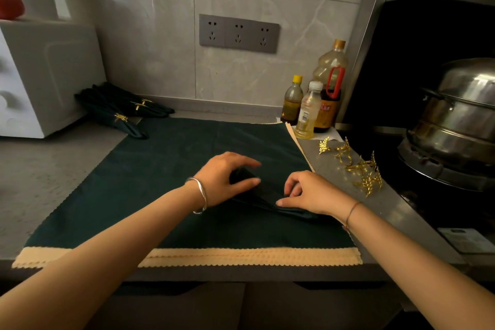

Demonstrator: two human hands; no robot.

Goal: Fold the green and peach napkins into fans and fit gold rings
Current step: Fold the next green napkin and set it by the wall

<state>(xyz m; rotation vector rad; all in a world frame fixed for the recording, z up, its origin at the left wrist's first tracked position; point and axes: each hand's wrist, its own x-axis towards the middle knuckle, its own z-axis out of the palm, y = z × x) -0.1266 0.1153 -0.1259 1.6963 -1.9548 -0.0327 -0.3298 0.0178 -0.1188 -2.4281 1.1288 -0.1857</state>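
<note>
Both forearms (120,236) are bare as far back as the lower edge of the view, with no sleeve on either. The left hand (225,177) has a thin silver bangle (201,195) at its wrist: smooth, shiny metal that sits loose and looks like two fine loops lying side by side. The right hand (310,193) has a slim reddish-brown cord (351,213) round its wrist, plain and much narrower than the bangle. The fingernails look short; any polish is too small to tell.
</note>
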